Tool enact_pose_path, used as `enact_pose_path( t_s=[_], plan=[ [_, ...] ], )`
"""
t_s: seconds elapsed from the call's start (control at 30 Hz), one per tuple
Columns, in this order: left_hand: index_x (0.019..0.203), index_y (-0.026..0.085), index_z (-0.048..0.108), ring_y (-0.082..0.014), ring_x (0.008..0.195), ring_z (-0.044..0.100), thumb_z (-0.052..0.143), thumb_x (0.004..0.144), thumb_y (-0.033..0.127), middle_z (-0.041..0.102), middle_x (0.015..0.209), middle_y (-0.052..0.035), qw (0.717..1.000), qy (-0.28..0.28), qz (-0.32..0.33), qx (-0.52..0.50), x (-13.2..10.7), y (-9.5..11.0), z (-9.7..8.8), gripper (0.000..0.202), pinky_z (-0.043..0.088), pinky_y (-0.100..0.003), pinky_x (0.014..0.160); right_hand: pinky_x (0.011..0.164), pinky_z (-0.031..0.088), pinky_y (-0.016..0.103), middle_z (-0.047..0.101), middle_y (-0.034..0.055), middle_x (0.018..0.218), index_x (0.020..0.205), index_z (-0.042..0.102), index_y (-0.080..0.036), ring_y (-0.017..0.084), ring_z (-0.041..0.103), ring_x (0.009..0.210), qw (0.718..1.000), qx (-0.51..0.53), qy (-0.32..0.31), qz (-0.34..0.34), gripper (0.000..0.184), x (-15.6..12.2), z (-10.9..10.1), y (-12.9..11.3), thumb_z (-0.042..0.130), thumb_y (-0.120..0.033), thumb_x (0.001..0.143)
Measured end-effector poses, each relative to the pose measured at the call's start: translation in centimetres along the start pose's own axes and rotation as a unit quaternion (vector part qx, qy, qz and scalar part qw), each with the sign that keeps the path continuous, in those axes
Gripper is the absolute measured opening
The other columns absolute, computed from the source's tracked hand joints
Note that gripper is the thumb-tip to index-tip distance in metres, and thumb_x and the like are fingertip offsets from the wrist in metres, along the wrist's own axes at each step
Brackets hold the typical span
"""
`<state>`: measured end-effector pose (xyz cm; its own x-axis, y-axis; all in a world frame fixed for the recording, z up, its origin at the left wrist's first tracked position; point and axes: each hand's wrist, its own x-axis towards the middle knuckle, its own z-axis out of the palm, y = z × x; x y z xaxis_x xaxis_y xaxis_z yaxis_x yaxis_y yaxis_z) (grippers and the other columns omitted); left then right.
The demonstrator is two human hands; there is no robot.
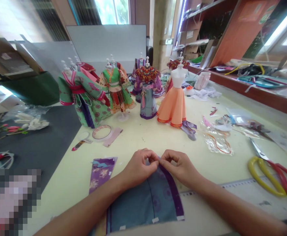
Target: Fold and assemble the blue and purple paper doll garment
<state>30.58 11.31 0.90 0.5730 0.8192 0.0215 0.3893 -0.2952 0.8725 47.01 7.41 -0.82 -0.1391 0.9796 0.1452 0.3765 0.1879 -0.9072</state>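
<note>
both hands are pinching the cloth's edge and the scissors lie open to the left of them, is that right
Not quite: the head view shows the scissors to the right of the left hand and right hand, which pinch the cloth.

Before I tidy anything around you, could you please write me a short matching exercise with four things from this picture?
Things
1. Blue-grey fabric
2. Scissors
3. Tape roll
4. Orange skirt

Places, colours or states
A. Beside a pinkish strip
B. On a dress form with a white upper part
C. Pinched by the left hand and right hand
D. Partly yellow, partly red

Right pairs: 1-C, 2-D, 3-A, 4-B.
</note>
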Motion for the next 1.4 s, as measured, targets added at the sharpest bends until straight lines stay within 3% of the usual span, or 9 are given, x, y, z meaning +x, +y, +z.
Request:
enact_pose_path(
  t_s=[0.5,0.73,0.9,1.13,1.4],
  plan=[
    [0.071,0.014,0.058,-0.0108,0.065,0.047,0.048,0.071,0.016,0.056,0.066,0.0018,0.996,-0.058,-0.046,-0.049,0.0,-0.3,-0.8,0.01,0.037,-0.021,0.063,0.054,0.035,0.021,0.05,-0.0024,0.062,0.071,0.053,-0.016,0.01,0.044,0.058,0.994,0.066,-0.08,0.046,0.011,0.2,-0.1,0.3,0.045,-0.019,0.078],
    [0.067,0.015,0.059,-0.0119,0.066,0.049,0.05,0.07,0.015,0.057,0.065,0.0008,0.999,-0.04,-0.013,0.009,-0.1,0.0,-0.9,0.009,0.038,-0.022,0.064,0.055,0.036,0.022,0.05,-0.0014,0.062,0.065,0.049,-0.017,0.012,0.044,0.059,0.999,0.023,-0.036,0.008,0.011,0.1,0.1,-0.3,0.05,-0.02,0.075],
    [0.067,0.016,0.059,-0.0119,0.065,0.048,0.049,0.069,0.013,0.056,0.064,0.0011,0.998,-0.039,0.017,0.053,-0.2,-0.2,-0.5,0.01,0.037,-0.023,0.067,0.053,0.034,0.021,0.048,-0.0024,0.06,0.064,0.049,-0.017,0.011,0.043,0.057,0.999,0.005,-0.047,0.004,0.009,0.0,0.3,0.3,0.048,-0.014,0.072],
    [0.071,0.016,0.059,-0.011,0.064,0.048,0.049,0.07,0.014,0.056,0.068,0.0009,0.997,-0.072,0.008,0.04,-0.2,-0.1,-0.9,0.011,0.037,-0.021,0.063,0.049,0.03,0.019,0.044,-0.0039,0.058,0.064,0.048,-0.017,0.009,0.039,0.054,0.995,0.058,-0.067,0.044,0.01,-0.1,0.2,0.7,0.046,-0.015,0.074],
    [0.066,0.016,0.059,-0.0113,0.066,0.048,0.052,0.072,0.016,0.055,0.064,0.0014,0.998,-0.048,0.002,0.033,-0.2,0.1,-0.6,0.009,0.036,-0.022,0.066,0.051,0.033,0.021,0.048,-0.0026,0.059,0.062,0.049,-0.017,0.01,0.041,0.056,0.998,0.028,-0.04,0.026,0.01,-0.2,0.4,0.3,0.049,-0.015,0.072]
  ],
)
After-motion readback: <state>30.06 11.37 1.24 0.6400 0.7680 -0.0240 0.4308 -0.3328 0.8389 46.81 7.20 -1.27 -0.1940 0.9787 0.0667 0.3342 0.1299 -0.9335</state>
